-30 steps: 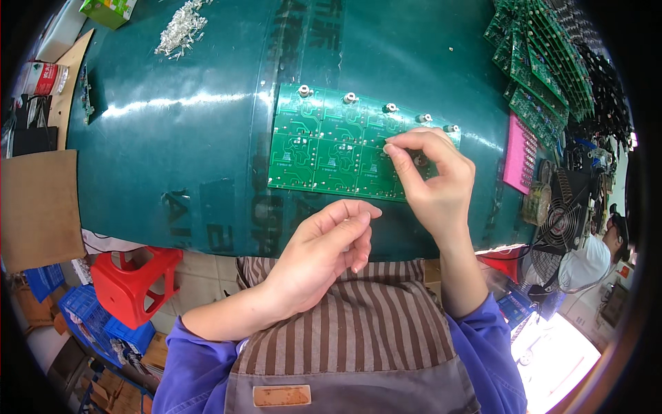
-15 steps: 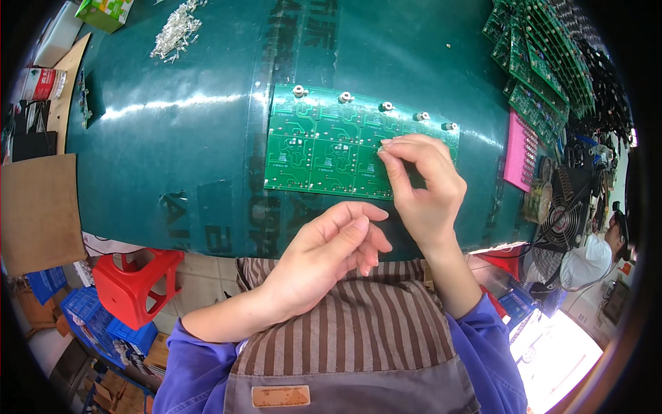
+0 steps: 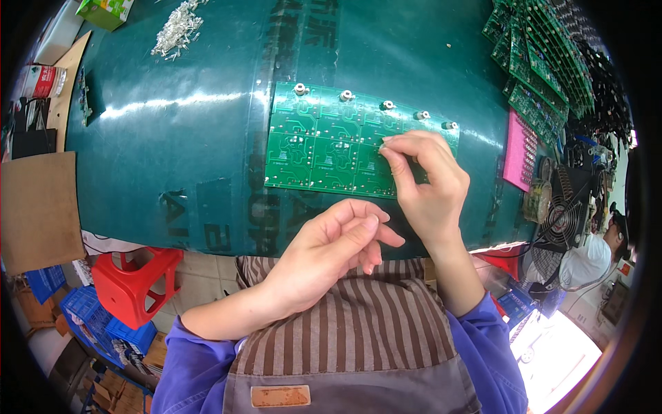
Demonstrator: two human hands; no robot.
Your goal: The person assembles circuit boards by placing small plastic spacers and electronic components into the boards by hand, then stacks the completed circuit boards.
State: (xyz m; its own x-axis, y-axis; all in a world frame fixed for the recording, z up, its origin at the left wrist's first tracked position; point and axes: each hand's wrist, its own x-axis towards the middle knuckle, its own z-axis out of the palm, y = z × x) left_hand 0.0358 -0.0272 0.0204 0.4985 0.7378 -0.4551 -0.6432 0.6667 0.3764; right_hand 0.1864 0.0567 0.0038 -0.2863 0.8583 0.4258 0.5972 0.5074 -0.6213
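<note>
A green circuit board panel [image 3: 324, 148] lies flat on the dark green table [image 3: 193, 124], with several small white round parts along its far edge. My right hand [image 3: 424, 183] rests on the panel's right part, thumb and forefinger pinched together at the board surface; whatever is between them is too small to make out. My left hand [image 3: 331, 252] hovers at the table's near edge below the panel, fingers loosely curled, thumb against forefinger, with nothing visible in it.
Stacks of green circuit boards [image 3: 545, 62] and a pink pad [image 3: 520, 148] stand at the right. A heap of small silvery parts [image 3: 176, 27] lies far left. Cardboard [image 3: 34, 207] sits at the left edge, a red stool [image 3: 131, 279] and blue crates [image 3: 103, 324] below. A person [image 3: 593, 255] sits right.
My right hand has slid left along the panel, its pinched fingertips now nearer the middle. My left hand has shifted slightly right and lower, fingers a bit more spread.
</note>
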